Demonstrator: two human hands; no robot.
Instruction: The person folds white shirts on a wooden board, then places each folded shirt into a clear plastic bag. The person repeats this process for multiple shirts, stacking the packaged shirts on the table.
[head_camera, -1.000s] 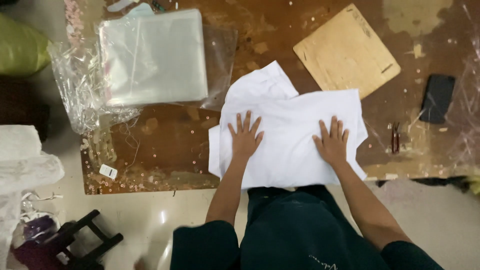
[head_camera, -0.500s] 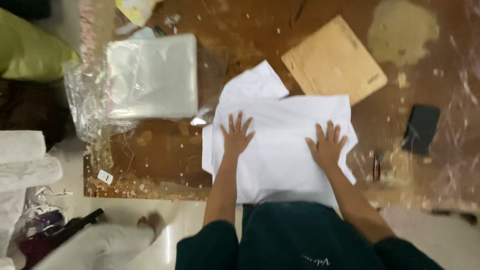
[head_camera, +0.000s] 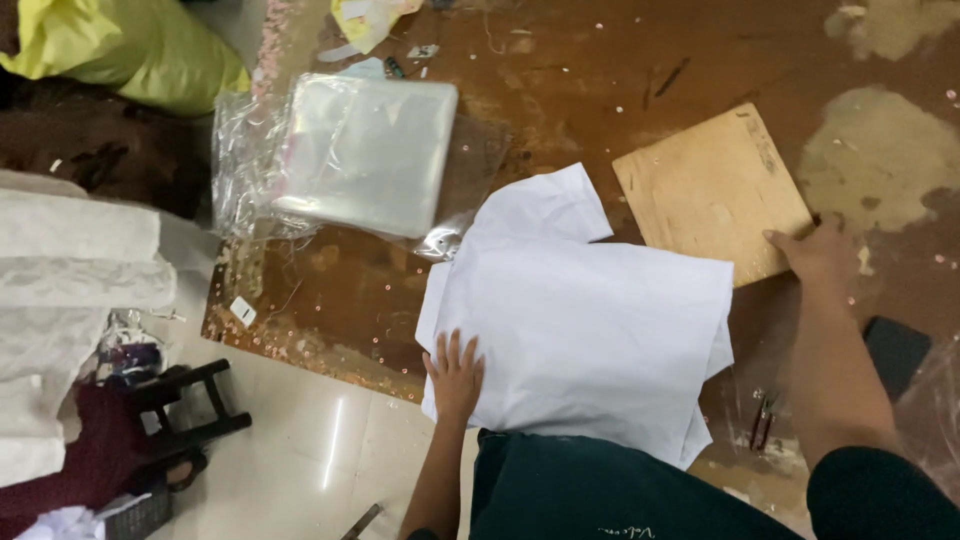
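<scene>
While the left hand (head_camera: 455, 372) lies flat on the white shirt (head_camera: 590, 330), the right hand (head_camera: 822, 255) grips the cardboard sheet (head_camera: 705, 190), fingertips hidden.

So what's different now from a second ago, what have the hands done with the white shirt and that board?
The right hand left the white garment and reached out to the right, now touching the lower corner of the brown board. The left hand slid to the garment's lower left edge but is pressed flat on it as before. The garment, board and stack of clear bags lie as they did.
</scene>
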